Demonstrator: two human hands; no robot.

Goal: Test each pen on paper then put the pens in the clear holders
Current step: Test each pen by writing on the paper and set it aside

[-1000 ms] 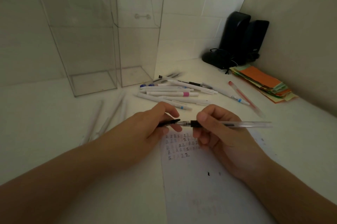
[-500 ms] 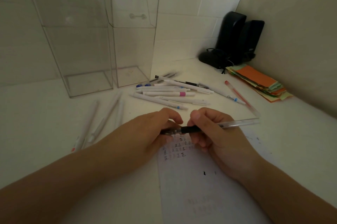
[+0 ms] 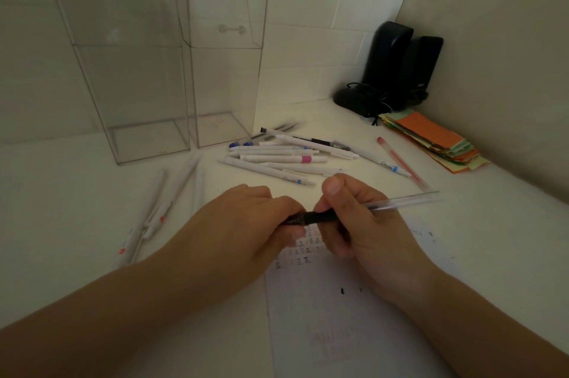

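My right hand (image 3: 363, 223) grips a clear pen with a black grip (image 3: 400, 202), held level above the paper (image 3: 338, 331). My left hand (image 3: 246, 223) pinches the black cap on the pen's left end (image 3: 292, 219). Small dark test marks cover the paper under my fingers. Several white pens (image 3: 277, 159) lie in a loose pile beyond my hands. Several more pens (image 3: 154, 211) lie to the left. Two tall clear holders (image 3: 147, 137) (image 3: 224, 128) stand at the back left; both look empty.
Two black speakers (image 3: 400, 66) with a cable stand in the far right corner. A stack of coloured paper slips (image 3: 431, 137) lies beside the right wall. A red-capped clear pen (image 3: 403, 162) lies near the slips. Walls close the desk at the back and right.
The cap and the pen have come together: a gap showed between them a second ago, and now the cap sits on the pen's tip. Both hands moved closer.
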